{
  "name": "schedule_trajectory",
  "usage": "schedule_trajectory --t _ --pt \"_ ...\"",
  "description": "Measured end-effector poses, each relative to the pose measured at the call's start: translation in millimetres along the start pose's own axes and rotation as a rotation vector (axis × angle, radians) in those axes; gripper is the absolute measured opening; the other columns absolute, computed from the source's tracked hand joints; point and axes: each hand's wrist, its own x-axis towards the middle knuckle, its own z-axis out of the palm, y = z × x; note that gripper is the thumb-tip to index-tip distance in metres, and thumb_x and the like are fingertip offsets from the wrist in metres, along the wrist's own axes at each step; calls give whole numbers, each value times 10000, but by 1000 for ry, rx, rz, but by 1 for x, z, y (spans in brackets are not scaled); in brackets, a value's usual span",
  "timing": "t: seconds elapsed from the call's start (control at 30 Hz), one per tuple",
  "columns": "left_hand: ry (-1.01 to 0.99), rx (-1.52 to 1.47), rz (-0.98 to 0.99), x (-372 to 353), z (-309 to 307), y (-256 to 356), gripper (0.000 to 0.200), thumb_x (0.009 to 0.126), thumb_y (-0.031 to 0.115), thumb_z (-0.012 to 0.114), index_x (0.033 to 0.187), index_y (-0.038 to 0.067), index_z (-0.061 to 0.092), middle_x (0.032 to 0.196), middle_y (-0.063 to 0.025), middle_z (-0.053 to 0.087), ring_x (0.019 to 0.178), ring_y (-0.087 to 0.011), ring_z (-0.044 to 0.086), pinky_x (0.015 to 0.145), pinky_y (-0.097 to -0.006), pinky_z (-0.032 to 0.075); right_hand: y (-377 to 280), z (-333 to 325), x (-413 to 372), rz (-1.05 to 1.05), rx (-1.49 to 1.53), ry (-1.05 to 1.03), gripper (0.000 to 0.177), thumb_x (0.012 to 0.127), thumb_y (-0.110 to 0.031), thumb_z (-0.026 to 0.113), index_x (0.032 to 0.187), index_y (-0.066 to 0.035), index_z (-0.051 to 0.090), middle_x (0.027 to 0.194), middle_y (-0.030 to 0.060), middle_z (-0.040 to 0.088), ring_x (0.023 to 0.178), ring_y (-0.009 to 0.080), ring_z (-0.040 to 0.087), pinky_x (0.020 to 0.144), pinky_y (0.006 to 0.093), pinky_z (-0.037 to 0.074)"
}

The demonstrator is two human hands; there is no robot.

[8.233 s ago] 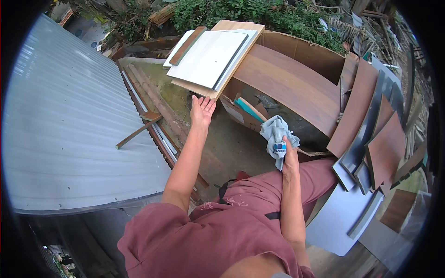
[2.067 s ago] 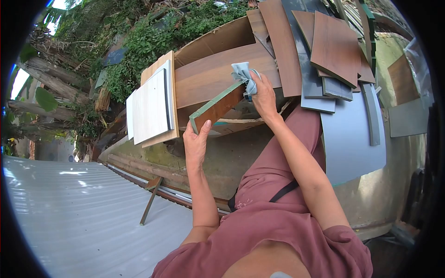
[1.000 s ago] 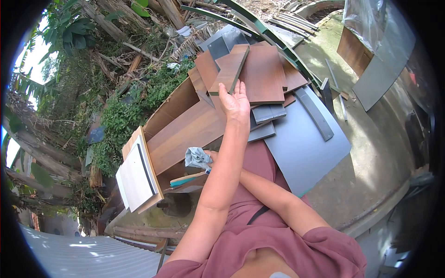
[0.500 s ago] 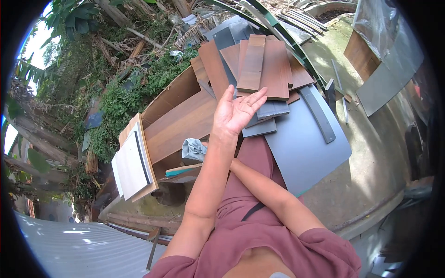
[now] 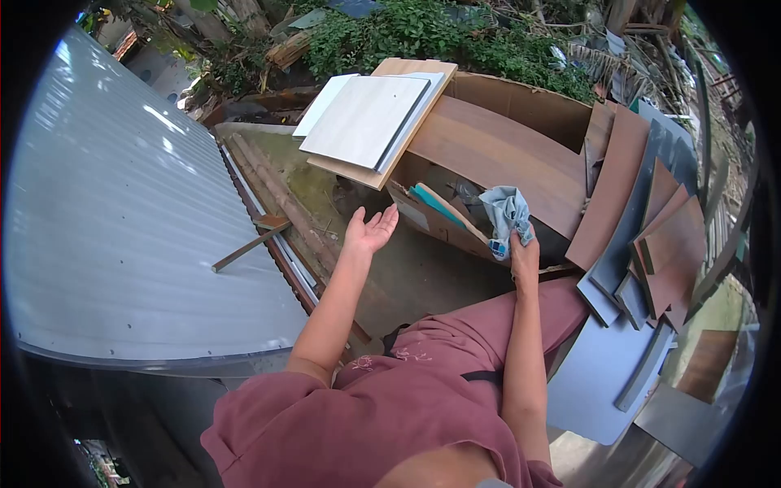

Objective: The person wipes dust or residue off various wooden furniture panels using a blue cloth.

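Note:
My left hand is held palm up with its fingers apart and nothing in it, just below the stack of white and wood-coloured boards. On the right, my right hand grips a crumpled grey-blue cloth or bag with blue print near its lower end. A long tan piece with a turquoise part slants down to the cloth, and its lower end is hidden there. Both lie over the near side of an open cardboard box. A wide brown board spans the box.
Several brown and dark grey boards fan out at the right, above a large grey-blue panel. A corrugated metal roof fills the left, with a small bar at its edge. Green plants grow behind the box.
The view has swung left. My left hand has moved from over the brown boards to beside the white ones, still open. My right hand and the cloth it grips now show clearly.

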Motion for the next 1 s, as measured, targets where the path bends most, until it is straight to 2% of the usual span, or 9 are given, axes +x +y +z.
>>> schedule_trajectory --t 0.17,0.3,0.43,0.57,0.63,0.7,0.73,0.9,1.0 --pt "-36 -31 205 54 22 40 554 962 343 390 1361 -6 228 1385 -241 297 1283 -381 326 1046 -497 320 10 1 7 43 5 -21 366 882 -160 505 1221 -22 511 1015 129 634 924 169 581 825 289 430" --pt "-61 115 229 92 43 53 610 963 362 377 1402 4 152 1432 -222 226 1306 -386 281 1063 -500 286 8 0 6 37 -47 2 365 883 -161 505 1222 -24 510 1018 129 634 938 170 581 835 290 426" --pt "-51 282 147 91 55 70 642 958 359 392 1409 -1 111 1439 -219 217 1303 -397 279 1057 -526 277 3 2 5 66 -53 -9 373 883 -165 509 1229 -27 506 1026 131 634 950 176 583 843 294 426" --pt "25 162 56 80 74 82 695 925 346 488 1411 14 118 1433 -227 222 1318 -390 246 1067 -534 239 4 2 5 81 -79 -10 380 881 -167 513 1238 -36 503 1026 134 637 950 188 593 837 300 432" --pt "78 177 22 83 82 84 743 879 422 550 1392 26 188 1381 -210 294 1264 -356 324 1023 -493 298 4 3 4 69 -80 -9 383 878 -168 518 1239 -41 505 1027 136 639 955 192 596 837 301 434" --pt "155 412 27 93 85 85 774 824 515 590 1351 38 284 1293 -166 369 1142 -301 409 940 -414 350 5 1 4 54 -81 5 385 875 -169 523 1239 -45 507 1027 138 641 961 195 599 836 303 435" --pt "181 492 5 99 85 85 823 741 628 615 1275 49 376 1172 -111 425 1010 -247 434 825 -344 367 4 2 3 54 -81 4 386 871 -170 528 1237 -48 511 1030 139 642 968 196 600 839 304 435" --pt "173 696 101 120 80 86 879 616 756 616 1136 68 448 1045 -73 456 885 -199 439 655 -297 365 5 1 4 42 -96 3 390 859 -162 540 1231 -48 511 1021 134 647 966 204 605 840 310 439" --pt "26 598 301 105 96 83 730 652 717 629 985 82 494 765 -49 451 557 -136 358 480 -251 295 1 2 3 44 -100 -2 386 858 -156 539 1230 -56 510 1012 135 647 953 205 608 832 309 442"
